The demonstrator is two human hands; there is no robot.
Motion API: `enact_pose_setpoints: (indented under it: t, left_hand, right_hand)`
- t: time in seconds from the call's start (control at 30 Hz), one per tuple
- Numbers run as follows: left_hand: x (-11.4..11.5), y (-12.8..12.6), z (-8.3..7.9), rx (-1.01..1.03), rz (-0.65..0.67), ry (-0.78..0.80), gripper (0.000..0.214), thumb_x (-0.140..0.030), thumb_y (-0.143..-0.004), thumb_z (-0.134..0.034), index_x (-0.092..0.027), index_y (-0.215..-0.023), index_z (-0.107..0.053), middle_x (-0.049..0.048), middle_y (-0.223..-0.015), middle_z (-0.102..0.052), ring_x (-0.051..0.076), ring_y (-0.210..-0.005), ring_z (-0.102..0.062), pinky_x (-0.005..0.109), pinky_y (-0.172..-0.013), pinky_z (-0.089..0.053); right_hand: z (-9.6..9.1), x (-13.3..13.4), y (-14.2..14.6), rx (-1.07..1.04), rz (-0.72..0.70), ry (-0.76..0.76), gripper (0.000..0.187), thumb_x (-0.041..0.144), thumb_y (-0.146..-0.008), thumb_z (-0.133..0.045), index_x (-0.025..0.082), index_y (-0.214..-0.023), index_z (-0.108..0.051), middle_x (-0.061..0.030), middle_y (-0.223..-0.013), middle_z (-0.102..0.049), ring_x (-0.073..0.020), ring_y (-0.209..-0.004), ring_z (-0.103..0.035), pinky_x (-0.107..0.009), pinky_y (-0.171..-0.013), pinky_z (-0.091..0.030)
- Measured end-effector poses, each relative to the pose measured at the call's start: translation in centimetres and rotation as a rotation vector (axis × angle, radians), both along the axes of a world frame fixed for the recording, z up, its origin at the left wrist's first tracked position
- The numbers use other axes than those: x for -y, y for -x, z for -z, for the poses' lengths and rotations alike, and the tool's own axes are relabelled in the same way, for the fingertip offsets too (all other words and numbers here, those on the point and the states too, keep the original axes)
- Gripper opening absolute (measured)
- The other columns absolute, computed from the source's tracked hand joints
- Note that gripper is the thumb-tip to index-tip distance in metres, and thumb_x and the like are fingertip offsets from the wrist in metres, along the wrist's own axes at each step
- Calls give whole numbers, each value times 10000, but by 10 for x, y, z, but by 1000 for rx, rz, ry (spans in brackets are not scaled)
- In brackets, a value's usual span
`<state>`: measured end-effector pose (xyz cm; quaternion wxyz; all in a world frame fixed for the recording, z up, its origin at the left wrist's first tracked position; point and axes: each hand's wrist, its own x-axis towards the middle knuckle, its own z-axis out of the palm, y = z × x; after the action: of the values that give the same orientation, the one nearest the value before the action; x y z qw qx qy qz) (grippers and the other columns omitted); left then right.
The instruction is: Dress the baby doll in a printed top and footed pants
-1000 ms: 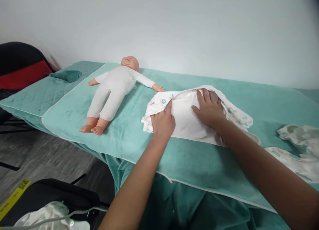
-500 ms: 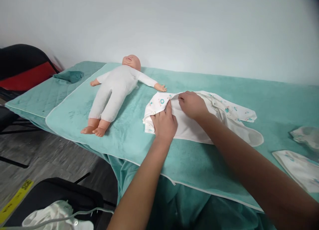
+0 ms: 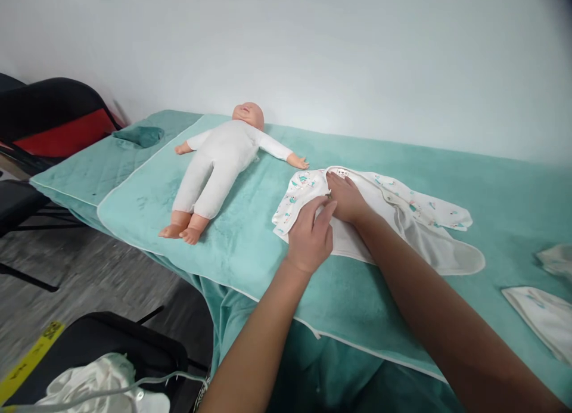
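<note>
A white baby bodysuit (image 3: 353,240) with a small coloured print lies spread on the teal bed cover, its front opened and its pale inside showing. With thumb and fingers bent together, my left hand (image 3: 310,234) grips the printed front edge on the garment's left side. My right hand (image 3: 347,198) rests flat on the inside near the neckline, just below a small label (image 3: 342,172); its fingertips are partly hidden. The hands almost touch. To their left, a baby doll (image 3: 223,154) in a white cloth body lies on its back, one arm stretched toward the garment.
More folded baby clothes (image 3: 543,317) lie at the right of the teal cover (image 3: 250,246). A black chair (image 3: 111,335) at the front left carries white cloth and a cable (image 3: 165,377). Another black and red chair (image 3: 62,127) stands by the left end, against the wall.
My left hand has gone from lying spread on the garment to gripping its front edge. My right hand has flattened onto the inside near the neckline. The view has shifted slightly.
</note>
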<state>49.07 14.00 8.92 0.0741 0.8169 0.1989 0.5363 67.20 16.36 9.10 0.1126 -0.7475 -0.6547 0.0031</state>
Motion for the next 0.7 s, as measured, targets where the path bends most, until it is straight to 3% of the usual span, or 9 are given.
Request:
enact_pose_setpoints:
  t: [0.07,0.17,0.23,0.3,0.4,0.5,0.7]
  left_hand:
    - [3,14,0,97,4,-22,403,-55,-901,-438,-195,-1251,-580,118,-1225,-633,202,-1168,-602,356,-986,-512]
    - [-5,41,-1,129,-192,106,335,-94,-901,-488,-206,-1189,-615,117,-1196,-624,221,-1118,-603,395,-967,-507]
    - [-19,58,-4,16,-366,302,268,-159,-908,-515,-186,-1141,-647,129,-1154,-626,249,-1086,-605,415,-942,-502]
    - [-34,68,-11,-201,-422,498,198,-269,-911,-571,-183,-1049,-683,116,-1058,-654,265,-1006,-622,404,-875,-500]
    - [-50,72,-25,-465,-381,689,204,-405,-888,-627,-214,-915,-696,72,-940,-687,253,-895,-627,364,-774,-461]
    - [-55,68,-39,-502,-345,841,170,-383,-864,-640,-226,-800,-654,25,-826,-681,212,-783,-602,323,-690,-394]
    - [-65,67,-53,-31,-103,1152,171,-285,-792,-666,-197,-685,-565,-34,-664,-545,127,-640,-487,262,-613,-343]
  right_hand:
    - [0,-2,1,29,38,51,687,353,-950,-378,33,-1553,-297,-190,-1632,-312,-309,-1524,-259,-537,-1236,-190]
    - [1,-5,1,62,67,85,723,431,-967,-340,39,-1571,-269,-167,-1645,-288,-297,-1536,-234,-522,-1247,-186]
    - [3,-7,1,60,71,84,763,498,-965,-343,41,-1572,-267,-170,-1646,-282,-304,-1538,-228,-531,-1245,-194]
    - [5,-7,0,49,66,64,782,529,-959,-357,55,-1574,-267,-173,-1642,-290,-314,-1535,-234,-543,-1240,-201]
    - [6,-7,-1,40,55,32,769,526,-956,-370,78,-1574,-274,-172,-1633,-314,-321,-1528,-255,-551,-1234,-208]
    - [5,-6,-1,37,51,33,762,514,-957,-373,71,-1569,-278,-170,-1633,-316,-319,-1527,-258,-550,-1235,-207]
    - [0,-4,1,30,34,65,757,503,-954,-377,53,-1558,-296,-164,-1639,-303,-327,-1532,-236,-557,-1242,-190]
